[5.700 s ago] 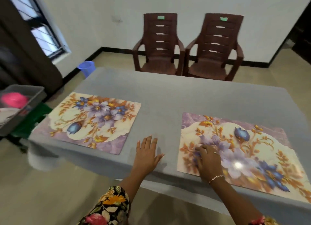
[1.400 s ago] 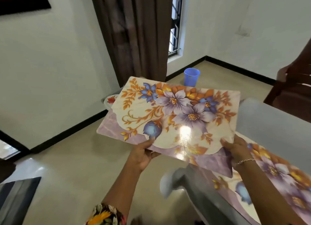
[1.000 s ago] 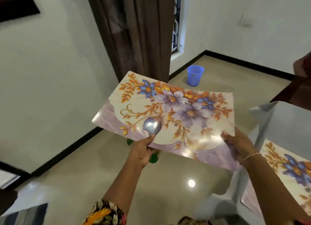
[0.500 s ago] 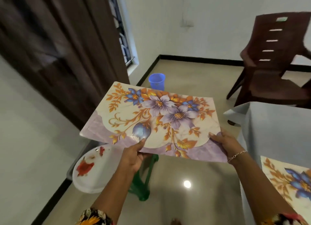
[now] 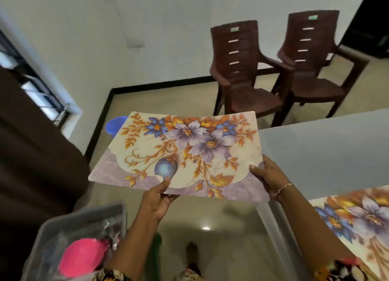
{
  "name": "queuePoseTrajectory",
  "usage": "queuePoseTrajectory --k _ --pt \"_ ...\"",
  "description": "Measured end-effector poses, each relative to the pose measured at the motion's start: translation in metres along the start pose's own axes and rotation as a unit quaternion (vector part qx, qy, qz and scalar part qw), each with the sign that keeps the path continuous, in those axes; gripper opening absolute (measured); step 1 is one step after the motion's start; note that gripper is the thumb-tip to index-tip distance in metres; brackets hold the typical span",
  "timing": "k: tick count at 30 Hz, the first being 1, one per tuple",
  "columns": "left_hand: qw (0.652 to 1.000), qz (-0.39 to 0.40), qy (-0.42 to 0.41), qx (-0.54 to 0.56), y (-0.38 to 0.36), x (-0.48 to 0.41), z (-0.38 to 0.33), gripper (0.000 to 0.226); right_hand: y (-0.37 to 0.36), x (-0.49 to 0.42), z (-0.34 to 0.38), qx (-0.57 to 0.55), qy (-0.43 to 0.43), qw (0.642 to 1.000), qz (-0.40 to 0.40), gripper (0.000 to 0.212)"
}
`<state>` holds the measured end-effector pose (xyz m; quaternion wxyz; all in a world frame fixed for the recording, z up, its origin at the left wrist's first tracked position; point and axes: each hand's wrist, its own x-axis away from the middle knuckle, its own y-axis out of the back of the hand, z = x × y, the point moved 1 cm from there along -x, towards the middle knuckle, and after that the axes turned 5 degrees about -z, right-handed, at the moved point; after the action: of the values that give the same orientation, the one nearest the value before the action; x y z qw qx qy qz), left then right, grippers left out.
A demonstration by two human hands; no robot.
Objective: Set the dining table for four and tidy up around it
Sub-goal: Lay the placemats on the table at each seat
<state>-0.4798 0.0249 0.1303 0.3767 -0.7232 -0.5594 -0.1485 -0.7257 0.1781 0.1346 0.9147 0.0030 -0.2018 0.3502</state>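
Note:
A floral placemat [image 5: 185, 152] with purple and blue flowers hangs flat in the air to the left of the grey table [image 5: 324, 150]. My left hand [image 5: 157, 196] pinches its near edge, thumb on top. At the near right corner my right hand [image 5: 269, 175], a bracelet on its wrist, grips the mat. A second floral placemat [image 5: 357, 219] lies on the table at the lower right, partly cut off by the frame edge.
Two brown plastic chairs [image 5: 242, 74] [image 5: 311, 64] stand against the far wall. A grey tub [image 5: 69, 224] with a pink item [image 5: 82, 257] sits at lower left on a green stool. A blue bucket [image 5: 114, 126] is on the floor. A dark curtain [image 5: 31, 154] hangs left.
I have turned right while carrying the mat in both hands: the curtain slid left, both chairs and the table came into view, and the grey tub appeared below.

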Motion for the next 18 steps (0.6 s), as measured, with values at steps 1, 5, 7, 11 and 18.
queuePoseTrajectory --k 1,5,7,11,18 --pt "1.000 0.014 0.005 -0.003 -0.007 -0.015 -0.006 0.019 -0.002 -0.009 0.003 -0.004 0.006 1.000 -0.012 0.038" --pt "0.997 0.079 0.018 -0.018 -0.041 -0.080 -0.047 0.048 -0.020 -0.060 0.023 -0.032 0.006 0.998 -0.049 0.036" --pt "0.995 0.093 0.017 -0.029 -0.060 -0.113 -0.069 0.009 -0.032 -0.086 0.036 -0.034 0.012 0.997 -0.065 0.034" --pt "0.992 0.113 0.016 -0.057 -0.097 -0.170 -0.113 0.014 -0.052 -0.140 0.061 -0.036 0.009 0.992 -0.120 0.039" --pt "0.983 0.148 0.046 -0.093 -0.161 -0.251 -0.163 0.014 -0.075 -0.210 0.088 -0.072 0.037 0.979 -0.185 0.036"
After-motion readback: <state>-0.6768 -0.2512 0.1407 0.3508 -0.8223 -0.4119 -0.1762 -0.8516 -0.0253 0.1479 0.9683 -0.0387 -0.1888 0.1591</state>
